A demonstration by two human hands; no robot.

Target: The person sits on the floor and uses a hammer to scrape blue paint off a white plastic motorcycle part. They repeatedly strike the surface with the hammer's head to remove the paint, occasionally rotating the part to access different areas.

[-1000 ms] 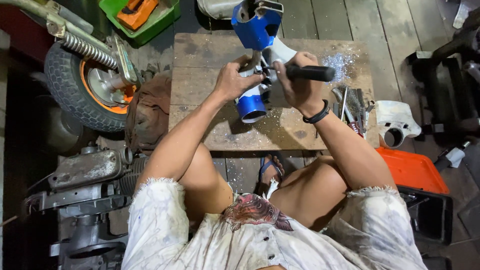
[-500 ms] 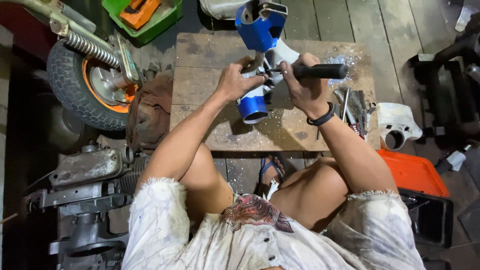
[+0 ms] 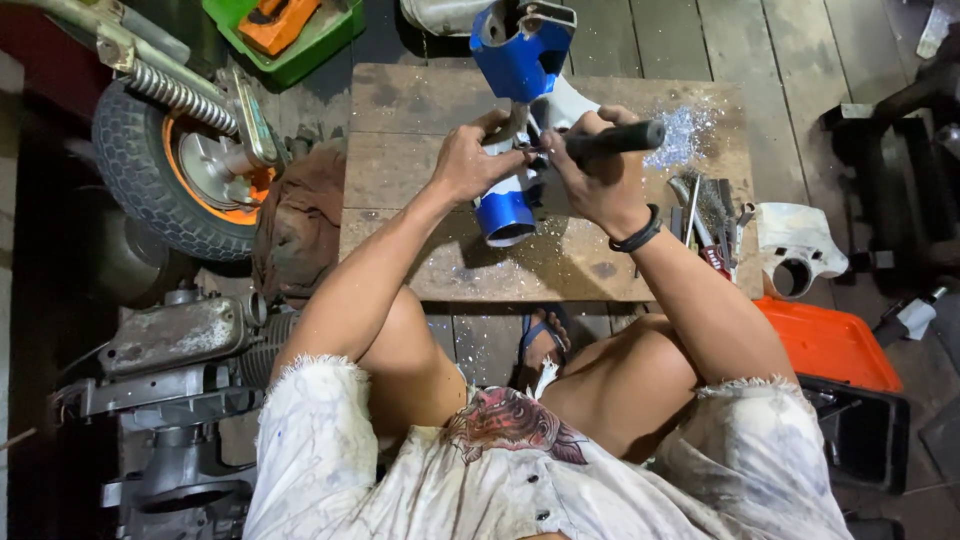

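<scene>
Between left hand (image 3: 470, 160) and right hand (image 3: 590, 175), seemingly gripped, blue part (image 3: 508, 205).

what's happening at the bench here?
A seated person works on a blue-and-white tubular part lying on a wooden board. The left hand steadies it; the right hand grips a black-handled tool against it. Loose hand tools lie to the right, a small wheel to the left.

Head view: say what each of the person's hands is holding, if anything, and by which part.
The right hand grips a tool's black handle. The left hand steadies the blue-and-white tubular frame part at its middle, on the wooden board.
</scene>
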